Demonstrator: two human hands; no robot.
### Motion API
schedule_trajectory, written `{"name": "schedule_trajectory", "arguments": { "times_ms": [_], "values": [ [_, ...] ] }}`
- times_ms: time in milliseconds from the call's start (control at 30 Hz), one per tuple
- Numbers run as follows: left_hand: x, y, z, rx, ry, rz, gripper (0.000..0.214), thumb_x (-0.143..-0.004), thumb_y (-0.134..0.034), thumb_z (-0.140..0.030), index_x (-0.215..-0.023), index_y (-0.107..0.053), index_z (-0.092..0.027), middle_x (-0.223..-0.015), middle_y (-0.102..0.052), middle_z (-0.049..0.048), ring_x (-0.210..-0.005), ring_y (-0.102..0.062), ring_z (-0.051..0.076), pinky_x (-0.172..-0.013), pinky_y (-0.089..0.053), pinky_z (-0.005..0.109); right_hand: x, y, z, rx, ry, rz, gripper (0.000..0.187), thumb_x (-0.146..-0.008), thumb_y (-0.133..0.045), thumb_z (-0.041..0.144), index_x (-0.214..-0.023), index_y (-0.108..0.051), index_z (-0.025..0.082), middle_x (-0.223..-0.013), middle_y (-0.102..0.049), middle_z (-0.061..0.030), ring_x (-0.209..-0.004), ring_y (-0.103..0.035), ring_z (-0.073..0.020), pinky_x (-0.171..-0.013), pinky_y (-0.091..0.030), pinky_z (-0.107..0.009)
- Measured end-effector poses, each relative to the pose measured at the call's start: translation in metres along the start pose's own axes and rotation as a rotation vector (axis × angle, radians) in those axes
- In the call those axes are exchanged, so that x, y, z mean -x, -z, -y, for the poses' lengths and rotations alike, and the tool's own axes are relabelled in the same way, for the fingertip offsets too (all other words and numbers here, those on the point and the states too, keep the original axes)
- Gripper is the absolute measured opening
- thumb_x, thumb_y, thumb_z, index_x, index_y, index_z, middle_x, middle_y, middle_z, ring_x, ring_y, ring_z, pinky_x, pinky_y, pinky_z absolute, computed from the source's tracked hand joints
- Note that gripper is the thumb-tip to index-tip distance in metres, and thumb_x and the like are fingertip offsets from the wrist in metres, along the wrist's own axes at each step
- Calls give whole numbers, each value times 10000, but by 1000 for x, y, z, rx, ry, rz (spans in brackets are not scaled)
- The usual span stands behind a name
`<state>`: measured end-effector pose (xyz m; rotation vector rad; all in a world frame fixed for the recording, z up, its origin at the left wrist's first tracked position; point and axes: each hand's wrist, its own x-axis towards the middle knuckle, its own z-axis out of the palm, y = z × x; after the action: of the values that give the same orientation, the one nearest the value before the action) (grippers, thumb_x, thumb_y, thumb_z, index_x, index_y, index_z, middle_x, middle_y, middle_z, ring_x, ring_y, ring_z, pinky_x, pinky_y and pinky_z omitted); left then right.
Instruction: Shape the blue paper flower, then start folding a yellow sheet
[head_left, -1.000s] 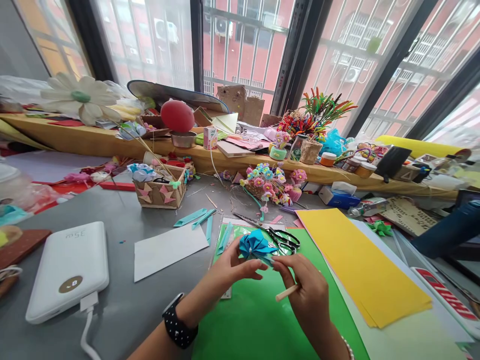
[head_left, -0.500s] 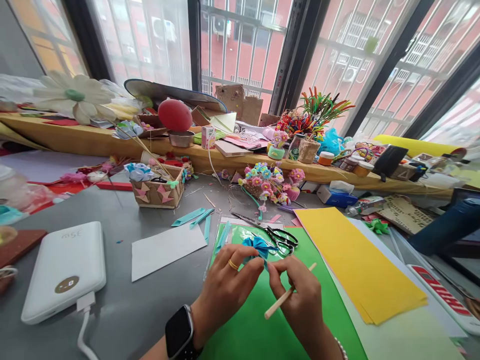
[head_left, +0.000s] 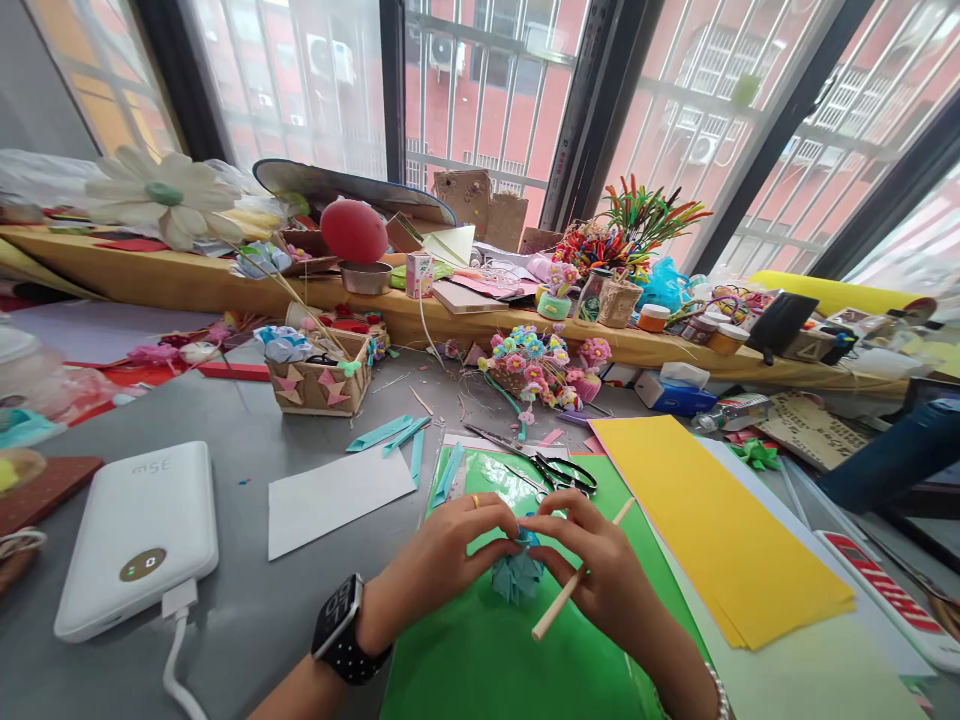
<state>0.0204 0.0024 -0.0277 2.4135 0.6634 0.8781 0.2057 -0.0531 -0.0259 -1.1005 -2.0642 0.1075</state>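
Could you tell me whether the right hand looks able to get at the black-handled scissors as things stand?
Probably yes, once freed: the scissors lie open on the green sheet just beyond the right hand, nothing between, though it holds a wooden stick and pinches the blue paper flower.

Your two hands meet fingertip to fingertip, low and centre.

Your left hand point(head_left: 450, 550) comes in from the lower left, forearm angled up and to the right, wrist bent a little, back of the hand turned up toward you. Its fingers point(head_left: 487, 512) curl forward and down, tips pinched together. Your right hand point(head_left: 600, 575) reaches in from the lower right, forearm angled up and to the left, knuckles up, its fingers point(head_left: 559, 525) bent over and closed toward the left ones. Both thumbs are tucked under and hidden.
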Motion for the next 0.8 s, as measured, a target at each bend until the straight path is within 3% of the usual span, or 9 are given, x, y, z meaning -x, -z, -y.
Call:
{"name": "schedule_trajectory", "arguments": {
  "times_ms": [200,333,633,800],
  "values": [
    [-3,9,-1,293,136,161,72,-797,-570,-212,-776,-626,-172,-748,-663,8,-711,-615,135,-681,-455,217,-2,0,1,-38,9,33,93,-850,-517,228,-863,-605,200,-822,-596,-50,-712,-588,-153,-616,-494,-262],
    [-3,8,0,490,188,181,69,-784,-579,-214,-799,-615,-157,-797,-637,22,-741,-612,142,-693,-483,231,-4,-1,4,-79,-21,19,109,-851,-514,224,-758,-560,189,-745,-597,-39,-669,-566,-147,-582,-468,-249],
    [-3,10,-3,515,233,180,120,-759,-611,-274,-752,-610,-155,-741,-598,3,-695,-567,124,-660,-470,221,-5,4,11,-170,-171,72,60,-826,-550,230,-784,-552,187,-661,-588,11,-580,-533,-114,-497,-404,-203],
    [-4,10,-3,587,304,240,145,-738,-626,-288,-724,-585,-149,-685,-588,-12,-640,-552,110,-609,-449,200,-5,10,8,-272,-178,165,86,-837,-545,252,-807,-597,190,-717,-633,-7,-634,-571,-122,-573,-437,-217]
  ]
}}
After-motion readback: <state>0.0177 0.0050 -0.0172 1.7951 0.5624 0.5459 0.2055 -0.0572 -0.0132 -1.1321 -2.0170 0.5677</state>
